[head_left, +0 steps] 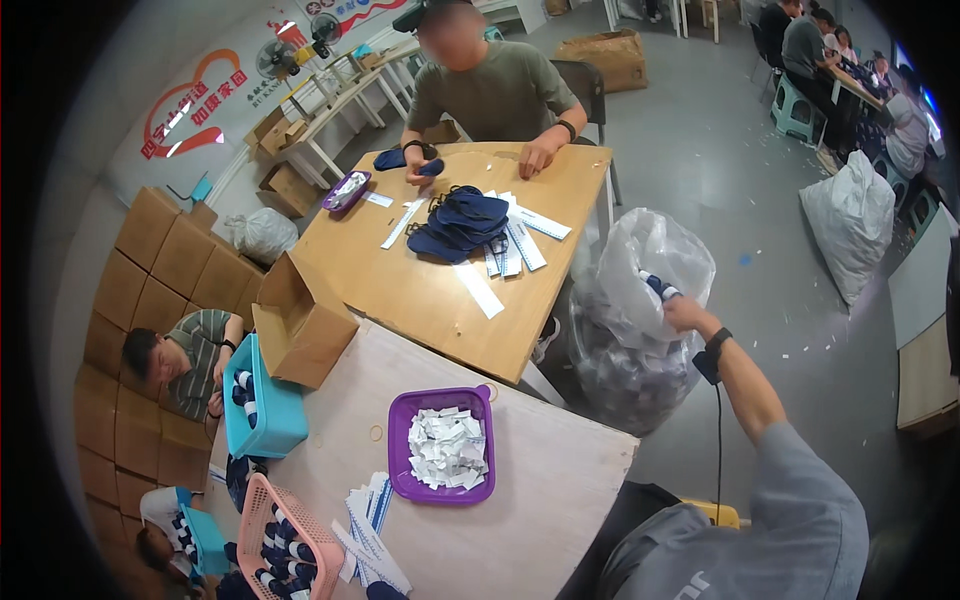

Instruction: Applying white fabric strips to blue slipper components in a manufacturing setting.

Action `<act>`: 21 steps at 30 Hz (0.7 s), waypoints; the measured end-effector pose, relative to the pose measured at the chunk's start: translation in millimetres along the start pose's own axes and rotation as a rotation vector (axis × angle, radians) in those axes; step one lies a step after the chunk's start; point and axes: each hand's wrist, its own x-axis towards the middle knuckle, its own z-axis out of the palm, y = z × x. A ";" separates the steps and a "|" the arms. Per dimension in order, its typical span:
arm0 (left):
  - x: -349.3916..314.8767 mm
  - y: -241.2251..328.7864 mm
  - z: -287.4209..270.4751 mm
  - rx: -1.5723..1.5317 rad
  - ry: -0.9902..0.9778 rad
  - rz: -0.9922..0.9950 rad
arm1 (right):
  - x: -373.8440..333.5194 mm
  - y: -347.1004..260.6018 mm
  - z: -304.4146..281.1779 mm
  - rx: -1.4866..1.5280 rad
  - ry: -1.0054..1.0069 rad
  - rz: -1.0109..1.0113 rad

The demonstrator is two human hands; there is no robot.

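My right hand (684, 314) reaches out at the right, with a black band and a cable on its wrist. Its fingers are closed on a rolled navy cloth bundle (657, 286) with a white paper band. The bundle is at the mouth of a large clear plastic bag (635, 385), which stands full on the floor beside the table corner. My left hand is out of view. A purple basket (396, 482) of small folded white paper pieces sits on the pale table (540, 470). Long white and blue paper strips (372, 535) lie beside it.
Across the wooden table (400, 300), a person handles navy cloth pieces near a navy pile (462, 225). At left, a blue basket (277, 410), an open cardboard box (320, 335) and a pink basket (325, 545) hold the table's edge. A white sack (848, 220) stands right.
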 end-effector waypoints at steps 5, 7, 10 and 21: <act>-5.6 -4.3 -15.2 -0.004 0.035 -0.004 | -34.8 -76.7 14.9 0.046 -0.247 -0.008; -5.7 -10.9 -13.1 -0.028 -0.001 -0.003 | -64.5 -102.5 9.0 -0.284 -0.218 -0.292; -4.4 -10.4 -9.6 -0.011 -0.050 -0.005 | -99.6 -136.1 4.7 -0.347 -0.244 -0.327; 46.0 -39.5 -34.4 0.623 0.086 0.210 | -305.5 -343.7 -53.6 0.095 -0.762 -0.875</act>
